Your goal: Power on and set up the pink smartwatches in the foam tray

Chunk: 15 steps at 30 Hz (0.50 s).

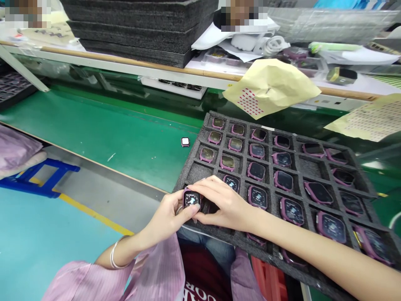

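Note:
A small smartwatch (190, 199) with a purple case and a lit dial is held between both hands, over the near left edge of a black foam tray (193, 170). My left hand (171, 213) pinches its left and lower side, thumb across the screen's lower corner. From the right, my right hand (224, 202) grips the watch's upper and right edge, fingers bent round it. Several more purple-cased watches (257, 196) sit in the tray's compartments, some with lit dials, others dark. Part of the tray's near left corner is hidden under my right hand.
A lone watch with a white screen (185, 141) lies on the green bench (125, 138) left of the tray. Above runs a shelf holding stacked black foam (134, 31). Yellow paper sheets (271, 88) hang from its edge. A blue stool (40, 177) stands at left.

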Available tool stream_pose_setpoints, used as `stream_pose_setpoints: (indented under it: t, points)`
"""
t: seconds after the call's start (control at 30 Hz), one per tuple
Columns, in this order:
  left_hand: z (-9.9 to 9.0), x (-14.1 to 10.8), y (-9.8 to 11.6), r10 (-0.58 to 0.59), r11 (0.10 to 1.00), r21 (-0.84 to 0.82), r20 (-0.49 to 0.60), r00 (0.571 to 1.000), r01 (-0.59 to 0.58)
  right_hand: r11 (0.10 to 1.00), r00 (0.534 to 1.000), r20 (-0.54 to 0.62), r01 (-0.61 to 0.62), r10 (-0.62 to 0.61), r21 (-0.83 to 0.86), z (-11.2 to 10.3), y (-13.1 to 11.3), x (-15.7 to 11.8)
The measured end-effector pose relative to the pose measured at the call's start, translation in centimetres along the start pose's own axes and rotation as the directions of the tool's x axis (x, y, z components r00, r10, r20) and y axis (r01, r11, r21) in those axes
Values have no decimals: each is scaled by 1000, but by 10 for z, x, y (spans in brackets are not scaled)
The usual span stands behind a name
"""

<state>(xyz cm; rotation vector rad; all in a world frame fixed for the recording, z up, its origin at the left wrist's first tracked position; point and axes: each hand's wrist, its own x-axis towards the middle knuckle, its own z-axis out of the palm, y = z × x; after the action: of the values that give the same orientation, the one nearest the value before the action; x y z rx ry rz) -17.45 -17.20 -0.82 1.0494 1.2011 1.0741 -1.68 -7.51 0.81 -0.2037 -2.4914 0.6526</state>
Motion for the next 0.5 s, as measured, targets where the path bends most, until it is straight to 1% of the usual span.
stream_pose_setpoints:
  t: [0.2, 0.37, 0.5]
  points:
    - [1, -2, -4, 7, 995, 101, -33, 999, -3, 1000, 1000, -2, 15, -15, -23, -1, 0, -1]
    - [2, -2, -4, 5, 994, 110, -23, 1000, -3, 999, 1000, 4, 17, -17, -48, -1, -1, -1]
    - [2, -3, -3, 15, 993, 121, -16, 1000, -13, 994, 1000, 10, 29, -28, -102, -2, -1, -1]
